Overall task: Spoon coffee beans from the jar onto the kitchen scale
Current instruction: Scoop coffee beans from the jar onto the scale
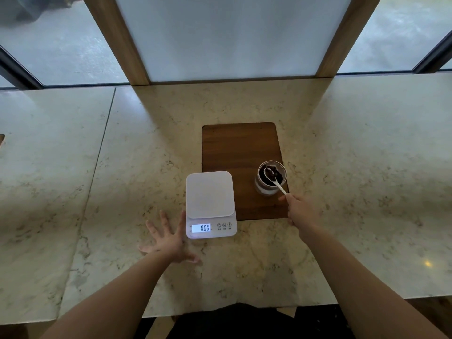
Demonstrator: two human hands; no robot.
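A white kitchen scale [209, 195] sits on the marble counter, its lit display reading 0.00 and its platform bare. To its right a small glass jar [271, 178] of dark coffee beans stands on a brown wooden board [234, 148]. My right hand [300, 211] holds the handle of a white spoon [274, 179], whose bowl lies inside the jar's mouth among the beans. My left hand [168, 237] rests flat on the counter just left of the scale, fingers spread, holding nothing.
The pale marble counter [122, 167] stretches wide to both sides, with a seam at the left. A frosted panel in a wooden frame [230, 37] stands behind the board. The counter's near edge runs along the bottom of the view.
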